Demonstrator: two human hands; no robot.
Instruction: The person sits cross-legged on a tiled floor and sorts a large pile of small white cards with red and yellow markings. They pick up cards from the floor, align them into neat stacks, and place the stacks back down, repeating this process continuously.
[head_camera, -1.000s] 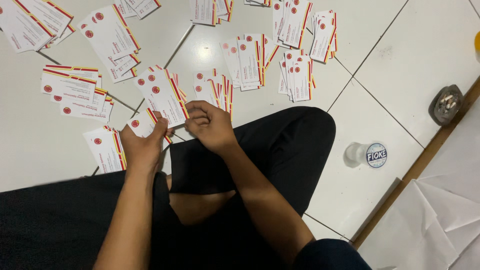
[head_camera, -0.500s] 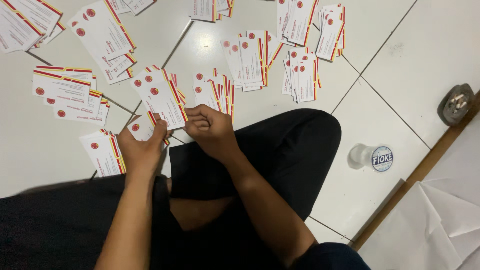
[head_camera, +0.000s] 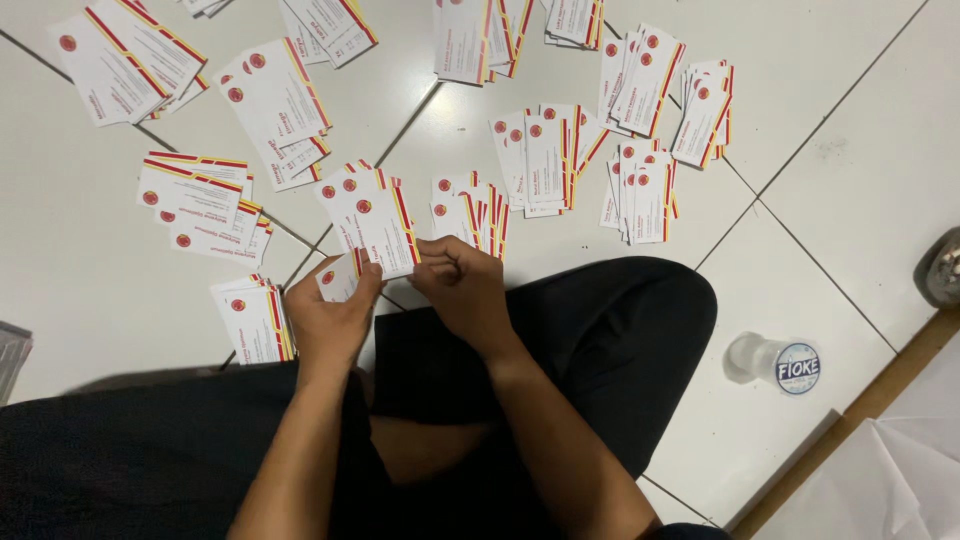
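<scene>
Sitting cross-legged on the white tiled floor, we grip a small stack of cards in our left hand, while our right hand pinches one card at its edge; card piles fan from nine to two o'clock.

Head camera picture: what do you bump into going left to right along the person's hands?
Small pile of white cards with red-yellow edges → left hand holding cards → right hand → black trouser knee → clear plastic cup.
</scene>
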